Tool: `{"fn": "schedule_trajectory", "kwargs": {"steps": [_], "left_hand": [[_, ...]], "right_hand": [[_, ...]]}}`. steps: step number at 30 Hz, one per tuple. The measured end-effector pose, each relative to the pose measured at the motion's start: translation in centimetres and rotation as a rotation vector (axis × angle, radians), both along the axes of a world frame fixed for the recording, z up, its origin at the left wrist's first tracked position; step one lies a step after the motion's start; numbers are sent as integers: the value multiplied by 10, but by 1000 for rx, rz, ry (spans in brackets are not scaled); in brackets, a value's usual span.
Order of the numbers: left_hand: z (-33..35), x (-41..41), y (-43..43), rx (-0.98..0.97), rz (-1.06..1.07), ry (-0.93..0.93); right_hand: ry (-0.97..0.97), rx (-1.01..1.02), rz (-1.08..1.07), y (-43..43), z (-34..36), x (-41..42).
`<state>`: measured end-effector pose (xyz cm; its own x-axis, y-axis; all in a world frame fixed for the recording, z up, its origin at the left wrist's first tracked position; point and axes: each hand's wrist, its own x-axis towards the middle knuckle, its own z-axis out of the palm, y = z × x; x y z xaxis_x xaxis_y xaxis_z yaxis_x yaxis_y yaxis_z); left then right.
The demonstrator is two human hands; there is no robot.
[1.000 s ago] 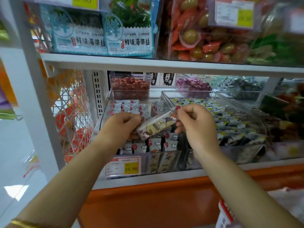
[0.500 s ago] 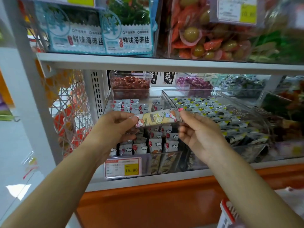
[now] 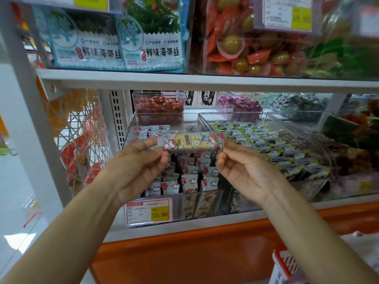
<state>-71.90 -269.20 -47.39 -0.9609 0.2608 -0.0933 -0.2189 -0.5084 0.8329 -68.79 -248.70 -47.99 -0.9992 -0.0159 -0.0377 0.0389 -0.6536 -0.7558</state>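
Note:
A long snack packet (image 3: 192, 141) with cartoon figures on a yellow and white wrapper is held level in front of the lower shelf. My left hand (image 3: 139, 165) pinches its left end between thumb and forefinger. My right hand (image 3: 244, 171) pinches its right end, palm turned up. Below the packet stands a clear bin (image 3: 211, 196) filled with several similar small white packets.
A second clear bin (image 3: 307, 189) of grey and yellow packets sits to the right. A price tag (image 3: 149, 211) reads 15.80. The upper shelf edge (image 3: 205, 80) carries seaweed bags (image 3: 149, 37) and wrapped olives. A wire rack (image 3: 80, 146) hangs left; a red and white basket (image 3: 285, 267) sits lower right.
The packet has gone from tilted to level and been raised a little. My right hand has turned palm up, and both hands now pinch the packet by its ends.

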Motion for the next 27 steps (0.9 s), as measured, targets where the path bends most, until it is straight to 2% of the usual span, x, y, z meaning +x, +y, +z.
{"fn": "schedule_trajectory", "kwargs": {"steps": [4, 7, 12, 16, 21, 27], "left_hand": [[1, 2, 0, 13, 27, 18], [1, 3, 2, 8, 52, 34], [1, 2, -2, -38, -16, 107], [-2, 5, 4, -254, -29, 229], [-1, 6, 3, -400, 69, 354], [-2, 11, 4, -475, 63, 446]], "right_hand": [[3, -56, -20, -1, 0, 0], [16, -14, -83, -1, -1, -1], [112, 180, -243, -2, -3, -1], [244, 471, -381, -5, -5, 1], [293, 584, -386, -7, -5, 5], [290, 708, -421, -7, -9, 2]]}}
